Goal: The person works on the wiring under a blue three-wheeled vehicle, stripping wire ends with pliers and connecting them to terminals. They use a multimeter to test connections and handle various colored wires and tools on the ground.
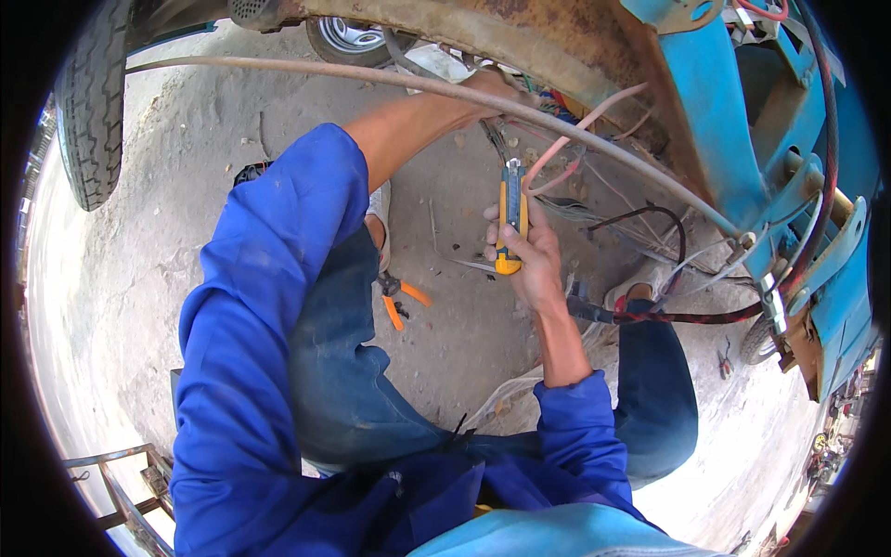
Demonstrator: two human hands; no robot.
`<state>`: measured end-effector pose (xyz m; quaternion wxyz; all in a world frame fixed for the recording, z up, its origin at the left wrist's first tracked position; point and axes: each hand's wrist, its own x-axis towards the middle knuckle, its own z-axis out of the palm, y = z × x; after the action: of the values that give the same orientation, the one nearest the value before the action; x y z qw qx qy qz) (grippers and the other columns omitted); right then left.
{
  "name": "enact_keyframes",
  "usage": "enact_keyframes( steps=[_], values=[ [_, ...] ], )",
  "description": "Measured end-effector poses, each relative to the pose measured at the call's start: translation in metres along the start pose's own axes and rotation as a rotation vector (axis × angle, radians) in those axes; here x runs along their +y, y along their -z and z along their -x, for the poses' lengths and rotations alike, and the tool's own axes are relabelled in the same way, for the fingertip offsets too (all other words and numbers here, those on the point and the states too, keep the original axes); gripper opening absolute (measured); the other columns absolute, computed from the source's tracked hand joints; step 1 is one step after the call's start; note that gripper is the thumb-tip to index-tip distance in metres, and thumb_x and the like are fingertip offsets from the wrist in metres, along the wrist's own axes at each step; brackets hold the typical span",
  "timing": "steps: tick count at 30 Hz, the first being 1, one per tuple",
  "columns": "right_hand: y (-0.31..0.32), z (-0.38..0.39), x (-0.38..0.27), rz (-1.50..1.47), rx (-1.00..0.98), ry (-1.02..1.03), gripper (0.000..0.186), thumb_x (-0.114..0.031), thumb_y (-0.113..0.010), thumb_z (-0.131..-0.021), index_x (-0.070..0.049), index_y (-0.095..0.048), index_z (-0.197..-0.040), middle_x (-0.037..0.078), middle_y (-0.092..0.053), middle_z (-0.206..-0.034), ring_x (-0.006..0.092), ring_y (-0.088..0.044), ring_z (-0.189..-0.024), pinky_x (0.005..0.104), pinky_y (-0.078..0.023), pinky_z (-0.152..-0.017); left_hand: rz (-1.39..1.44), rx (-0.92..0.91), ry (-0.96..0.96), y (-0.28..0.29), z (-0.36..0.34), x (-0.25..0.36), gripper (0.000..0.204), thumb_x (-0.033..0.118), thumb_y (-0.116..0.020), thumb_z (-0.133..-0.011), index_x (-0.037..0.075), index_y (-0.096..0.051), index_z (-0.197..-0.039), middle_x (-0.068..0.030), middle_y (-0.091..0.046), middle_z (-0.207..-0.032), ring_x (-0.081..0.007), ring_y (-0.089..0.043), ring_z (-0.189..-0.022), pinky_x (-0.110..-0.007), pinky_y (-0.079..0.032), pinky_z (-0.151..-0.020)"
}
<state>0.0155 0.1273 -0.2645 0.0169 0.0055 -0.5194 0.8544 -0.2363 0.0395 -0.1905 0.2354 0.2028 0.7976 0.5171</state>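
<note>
My right hand (538, 260) is closed round a yellow and grey utility knife (510, 232), which points away from me above the dusty ground. Further off, my left hand (498, 85) reaches past a long thin rod (408, 81) to the underside of a rusty beam (557, 39). Next to it is a bundle of coloured wires (555, 104); the rod and shadow hide its fingers, so their grip cannot be made out. A pink hose (560, 144) hangs down just beyond the knife.
Orange-handled pliers (401, 300) lie on the ground near my left foot. At the right stands a blue metal frame (715, 111) with a dark red cable (715, 317) running from it. A tyre (93, 111) is at the far left, and smaller pliers (725, 360) lie at the right.
</note>
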Motion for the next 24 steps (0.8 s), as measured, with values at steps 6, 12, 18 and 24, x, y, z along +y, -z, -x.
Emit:
enact_keyframes(
  steps=[6,12,18,24],
  values=[
    [0.001,0.003,-0.006,0.028,-0.062,-0.059,0.061,-0.008,-0.058,-0.103,-0.007,-0.034,-0.159,0.012,-0.057,-0.130,0.0158,-0.059,-0.087,0.0325,-0.053,-0.070,0.068,-0.014,-0.031,0.000,0.005,-0.019,0.026,0.021,-0.073,-0.099,-0.002,-0.074,-0.111,-0.0070,-0.074,-0.091,-0.0128,-0.066,-0.073,-0.029,-0.053,-0.060],
    [0.007,0.010,-0.005,0.008,-0.037,-0.082,0.057,-0.015,-0.059,-0.106,-0.007,-0.039,-0.158,0.012,-0.059,-0.126,0.0131,-0.056,-0.081,0.0272,-0.048,-0.064,-0.172,-0.072,-0.232,0.003,0.038,-0.036,0.032,0.031,-0.067,-0.101,0.002,-0.073,-0.113,-0.0033,-0.069,-0.093,-0.0108,-0.060,-0.086,-0.031,-0.049,-0.075],
    [0.008,0.017,-0.006,0.055,0.030,0.022,0.054,-0.021,-0.061,-0.107,-0.003,-0.045,-0.155,0.013,-0.064,-0.116,0.0101,-0.053,-0.071,0.0231,-0.043,-0.056,0.138,-0.100,-0.221,0.003,0.089,-0.023,0.017,0.017,-0.061,-0.099,0.005,-0.072,-0.104,-0.0004,-0.062,-0.091,-0.0114,-0.052,-0.085,-0.029,-0.046,-0.081],
    [0.004,0.027,-0.009,0.180,0.139,0.063,0.051,-0.020,-0.063,-0.106,0.000,-0.049,-0.152,0.014,-0.068,-0.104,0.0077,-0.051,-0.063,0.0214,-0.040,-0.050,0.315,-0.106,-0.192,0.007,0.104,-0.020,0.015,0.009,-0.062,-0.096,0.003,-0.071,-0.106,-0.0018,-0.062,-0.095,-0.0125,-0.054,-0.091,-0.030,-0.046,-0.086]
  ],
)
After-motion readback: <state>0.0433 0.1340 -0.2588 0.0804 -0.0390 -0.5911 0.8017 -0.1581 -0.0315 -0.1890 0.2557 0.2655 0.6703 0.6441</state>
